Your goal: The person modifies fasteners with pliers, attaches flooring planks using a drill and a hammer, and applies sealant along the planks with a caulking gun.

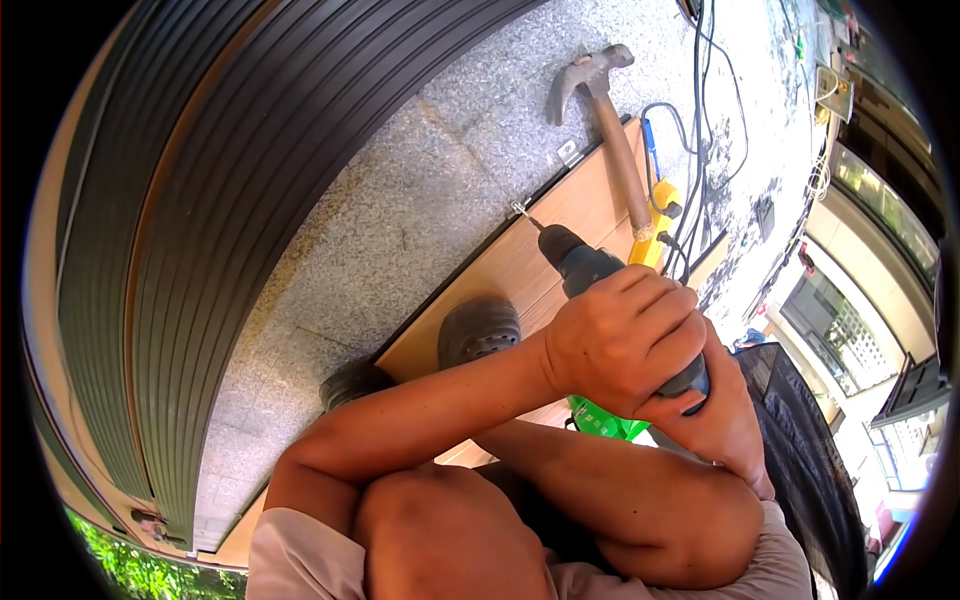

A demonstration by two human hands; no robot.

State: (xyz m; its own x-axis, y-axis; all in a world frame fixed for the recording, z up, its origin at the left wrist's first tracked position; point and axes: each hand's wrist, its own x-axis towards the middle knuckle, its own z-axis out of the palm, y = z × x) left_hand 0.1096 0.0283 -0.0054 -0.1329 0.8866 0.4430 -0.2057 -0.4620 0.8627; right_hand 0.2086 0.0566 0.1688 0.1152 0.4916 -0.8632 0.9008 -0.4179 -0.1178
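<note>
A dark cordless-looking drill [582, 262] points up and to the left. My left hand [630, 335] is closed around its body. My right hand [715, 410] is wrapped around the drill's rear part, just below my left hand. The drill's thin bit meets or nearly meets a small metal clip [519, 209] at the dark edge of a wood-look panel [490, 260]; exact contact is too small to tell. Another metal bracket [569, 153] sits further along that edge. Beyond the drill, a claw hammer [618, 140] lies with its wooden handle across the panel.
A yellow power strip [655, 222] with black cables [697, 120] lies beside the hammer. Dark ribbed panels [260, 170] stand left of the speckled stone floor [370, 220]. My shoe [478, 330] rests on the panel. A green item [608, 422] and black fabric [800, 440] are near my legs.
</note>
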